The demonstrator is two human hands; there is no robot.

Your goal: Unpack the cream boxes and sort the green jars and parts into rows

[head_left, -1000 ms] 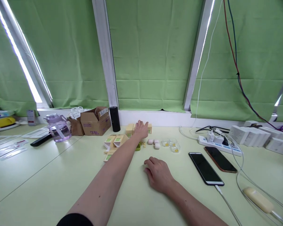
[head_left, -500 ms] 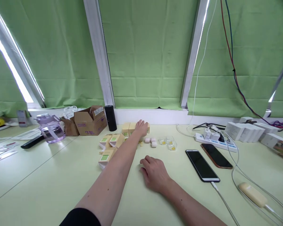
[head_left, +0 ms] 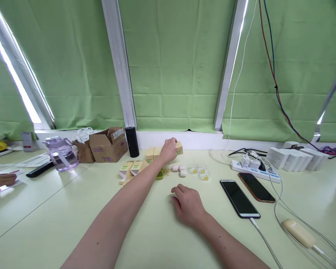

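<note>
At the back of the table my left hand (head_left: 168, 150) has its fingers closed on a small pale-yellow box (head_left: 179, 148), which is tilted. Just left of it stand similar small boxes (head_left: 150, 153). Other boxes with green windows (head_left: 136, 167) lie beside my left forearm, partly covered by it. My right hand (head_left: 188, 203) rests on the bare table, fingers loosely bent, thumb apart, holding nothing. Between the hands are pink-white marshmallow-like pieces (head_left: 182, 173), clear containers with yellow centres (head_left: 204, 174), tiny yellow pieces (head_left: 167, 172) and a green item (head_left: 159, 174) half hidden by my forearm.
Two phones (head_left: 239, 198) (head_left: 257, 186), a power strip (head_left: 256, 171) and cables lie at right, with white boxes (head_left: 289, 158) behind. A black cylinder (head_left: 132, 142), cardboard box (head_left: 108, 146) and purple jug (head_left: 61, 155) stand at back left. Another person's hand (head_left: 2, 181) is at far left.
My left hand has closed on a small box and shifted it right and up. My right hand moved slightly right. Another person's hand appeared at left; a box at far right is gone.
</note>
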